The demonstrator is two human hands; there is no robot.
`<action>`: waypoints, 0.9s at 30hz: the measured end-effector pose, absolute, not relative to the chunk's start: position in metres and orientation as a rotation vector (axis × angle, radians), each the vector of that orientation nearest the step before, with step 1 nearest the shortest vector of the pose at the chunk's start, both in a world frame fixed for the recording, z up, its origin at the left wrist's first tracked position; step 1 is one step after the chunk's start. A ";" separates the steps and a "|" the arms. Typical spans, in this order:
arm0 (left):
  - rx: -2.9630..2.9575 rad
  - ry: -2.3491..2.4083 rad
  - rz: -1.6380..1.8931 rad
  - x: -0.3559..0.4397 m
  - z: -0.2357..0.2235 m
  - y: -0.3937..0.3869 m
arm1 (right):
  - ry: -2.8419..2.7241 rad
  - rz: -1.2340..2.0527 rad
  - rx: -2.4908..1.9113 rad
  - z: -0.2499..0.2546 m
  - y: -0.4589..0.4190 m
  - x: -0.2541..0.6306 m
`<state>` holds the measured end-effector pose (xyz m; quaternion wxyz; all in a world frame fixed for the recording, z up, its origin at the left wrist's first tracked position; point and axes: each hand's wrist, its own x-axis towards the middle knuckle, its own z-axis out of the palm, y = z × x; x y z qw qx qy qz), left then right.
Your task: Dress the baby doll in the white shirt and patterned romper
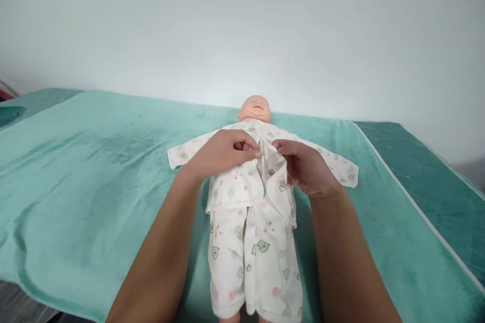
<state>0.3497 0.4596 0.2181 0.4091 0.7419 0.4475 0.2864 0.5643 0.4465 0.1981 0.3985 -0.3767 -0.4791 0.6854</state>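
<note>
A baby doll (255, 107) lies on its back on a teal blanket (94, 161), head away from me. It wears a white printed jacket (235, 189) and matching trousers (257, 262). My left hand (222, 152) rests on the doll's chest, fingers curled and pinching the left front edge of the jacket near a snap. My right hand (306, 169) grips the right front flap of the jacket, which is lifted and folded outward. The jacket's sleeves are spread out to both sides.
The blanket covers a bed or table that reaches a white wall (242, 35) behind. A darker teal sheet (428, 181) shows at the right, past the blanket's white-trimmed edge. The blanket's near left edge hangs over the side.
</note>
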 end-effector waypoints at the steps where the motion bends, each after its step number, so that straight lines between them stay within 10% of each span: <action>1: 1.899 1.117 0.689 0.349 0.219 0.460 | -1.184 1.725 -0.944 0.198 0.447 0.564; 27: 1.505 0.758 0.725 0.346 0.211 0.464 | -1.492 1.619 -0.956 0.201 0.439 0.563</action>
